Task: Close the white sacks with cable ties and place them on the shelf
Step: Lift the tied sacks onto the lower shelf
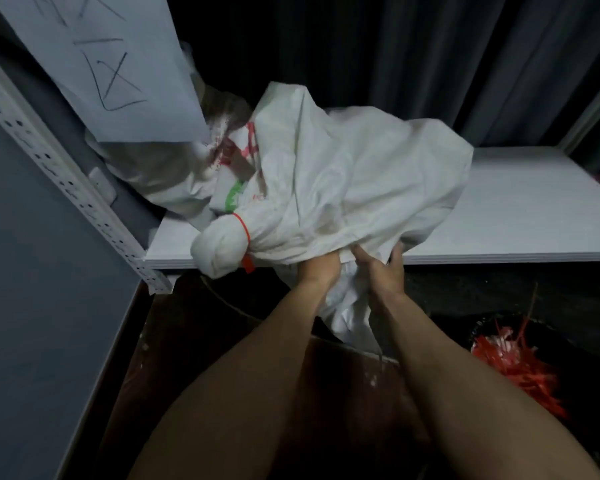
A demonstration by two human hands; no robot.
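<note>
A big white sack (354,181) lies on the white shelf board (520,209), its bottom edge hanging over the front rim. My left hand (317,268) and my right hand (385,268) both grip the sack's lower fabric at the shelf's front edge, fingers tucked under the cloth. To the left, a tied sack neck (219,249) is cinched with a red cable tie (245,230), and another white sack (160,178) with red and green print lies behind it.
A perforated white shelf post (66,188) runs diagonally at left, with a sheet of paper (118,64) hanging above. A heap of red cable ties (513,365) lies low on the right. Dark curtain (430,64) hangs behind the shelf.
</note>
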